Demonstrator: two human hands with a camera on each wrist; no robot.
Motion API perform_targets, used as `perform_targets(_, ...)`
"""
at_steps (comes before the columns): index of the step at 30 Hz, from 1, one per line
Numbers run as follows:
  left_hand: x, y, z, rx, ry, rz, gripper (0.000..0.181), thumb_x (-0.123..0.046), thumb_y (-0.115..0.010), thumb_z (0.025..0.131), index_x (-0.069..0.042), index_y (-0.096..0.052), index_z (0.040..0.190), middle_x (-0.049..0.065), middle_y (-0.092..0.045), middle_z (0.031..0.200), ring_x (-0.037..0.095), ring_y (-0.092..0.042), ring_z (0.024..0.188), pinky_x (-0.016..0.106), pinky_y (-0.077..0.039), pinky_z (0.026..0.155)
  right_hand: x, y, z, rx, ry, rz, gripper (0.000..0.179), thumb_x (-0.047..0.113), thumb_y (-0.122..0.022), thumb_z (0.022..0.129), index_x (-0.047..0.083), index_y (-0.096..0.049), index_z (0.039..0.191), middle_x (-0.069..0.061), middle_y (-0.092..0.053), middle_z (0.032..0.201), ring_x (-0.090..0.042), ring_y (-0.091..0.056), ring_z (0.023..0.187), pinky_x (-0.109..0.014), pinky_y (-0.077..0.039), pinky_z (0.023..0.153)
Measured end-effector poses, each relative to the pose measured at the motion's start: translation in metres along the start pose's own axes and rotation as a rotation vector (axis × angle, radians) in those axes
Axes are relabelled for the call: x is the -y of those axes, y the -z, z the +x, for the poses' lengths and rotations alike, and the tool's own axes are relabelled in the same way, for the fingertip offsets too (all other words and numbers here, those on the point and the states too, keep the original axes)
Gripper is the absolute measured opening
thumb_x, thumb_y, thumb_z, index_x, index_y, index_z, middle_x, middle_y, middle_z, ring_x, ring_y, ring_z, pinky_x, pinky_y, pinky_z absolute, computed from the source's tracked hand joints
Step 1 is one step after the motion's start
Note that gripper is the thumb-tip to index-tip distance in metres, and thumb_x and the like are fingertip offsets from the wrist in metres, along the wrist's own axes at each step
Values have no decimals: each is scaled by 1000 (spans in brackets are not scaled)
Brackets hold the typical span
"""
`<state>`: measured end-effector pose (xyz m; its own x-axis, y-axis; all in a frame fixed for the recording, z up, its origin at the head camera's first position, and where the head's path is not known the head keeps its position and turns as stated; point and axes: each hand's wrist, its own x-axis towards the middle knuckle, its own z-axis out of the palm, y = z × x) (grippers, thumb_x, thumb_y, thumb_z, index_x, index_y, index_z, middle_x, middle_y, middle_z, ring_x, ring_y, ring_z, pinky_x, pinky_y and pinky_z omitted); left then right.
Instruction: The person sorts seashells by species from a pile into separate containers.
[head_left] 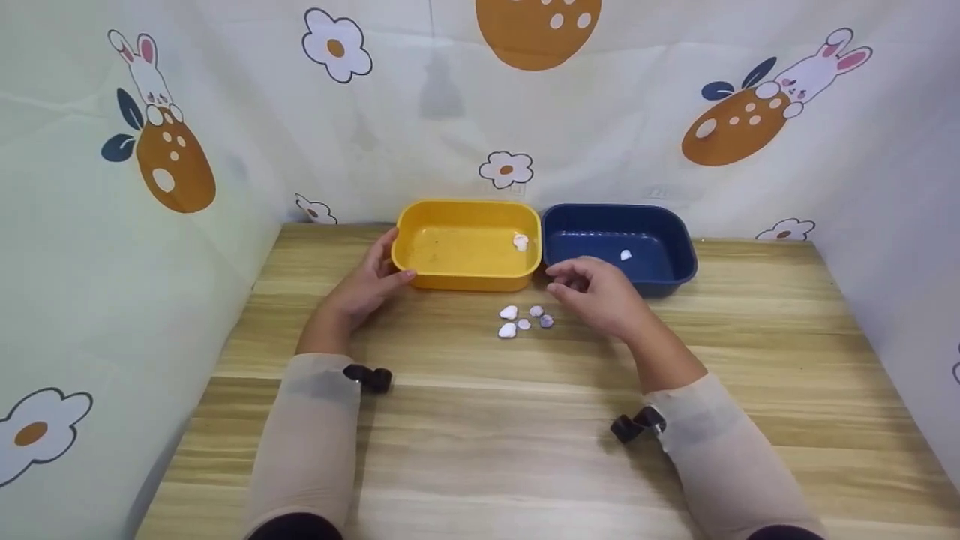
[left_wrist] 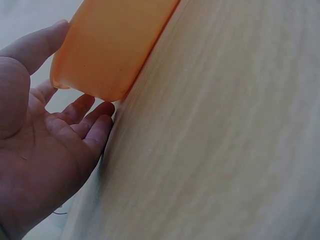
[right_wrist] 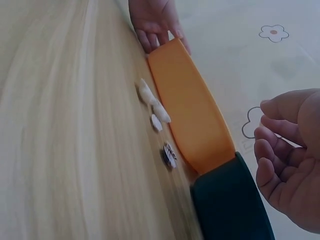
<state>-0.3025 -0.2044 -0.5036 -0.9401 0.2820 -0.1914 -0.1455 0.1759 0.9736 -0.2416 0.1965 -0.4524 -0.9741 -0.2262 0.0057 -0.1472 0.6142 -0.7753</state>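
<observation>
My left hand [head_left: 365, 285] holds the left end of a yellow plastic bin [head_left: 472, 283], thumb at the front rim and fingers against the end wall. Inside that bin lies a white shell-like piece [head_left: 520, 242]. Over the near left edge of a dark blue bin [head_left: 679, 259] hovers my right hand [head_left: 596, 292], its fingers loosely bent with nothing visible between them. A small white piece [head_left: 625, 255] lies in the blue bin. On the table in front are two white, pointed shell-like pieces [head_left: 508, 312] and several smaller, round greyish ones [head_left: 547, 321].
Both bins stand side by side at the back of the wood-grain table [head_left: 487, 442], close to a printed cloth [head_left: 420, 150] that hangs behind and at both sides. Black wrist cameras [head_left: 628, 427] are strapped over the beige sleeves [head_left: 739, 450].
</observation>
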Motion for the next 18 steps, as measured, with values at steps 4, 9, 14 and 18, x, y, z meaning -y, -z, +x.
perform_targets(4, -1, 0, 0, -1, 12, 10, 95, -20, -74, 103, -33, -10, 173, -3, -11, 183, 22, -27, 166, 44, -30, 134, -2, -2, -2, 14, 9, 8, 30, 21, -76, 99, 8, -76, 125, -8, -73, 108, -23, -61, 96, -30, -52, 83)
perform_targets(9, 0, 1, 0, -8, 31, 19, 96, -24, -75, 102, -36, -11, 172, -4, -11, 183, 22, -27, 166, 44, -29, 135, -6, -10, 0, 88, -24, 7, 30, 21, -77, 97, 9, -77, 125, -7, -73, 107, -22, -63, 96, -31, -54, 85)
perform_targets(14, 0, 1, 1, -11, 28, 18, 95, -23, -75, 102, -36, -13, 172, -4, -12, 183, 22, -28, 166, 44, -29, 135, -11, -18, 0, 179, -39, -17, 28, 22, -79, 96, 10, -78, 121, -5, -75, 104, -21, -65, 96, -32, -55, 86)
perform_targets(18, -1, 1, 2, -14, 32, 26, 95, -24, -75, 102, -36, -13, 172, -4, -11, 183, 21, -26, 166, 44, -27, 135, -18, -22, 1, 204, -22, -39, 25, 19, -79, 95, 8, -79, 118, -4, -76, 102, -18, -66, 94, -30, -56, 85)
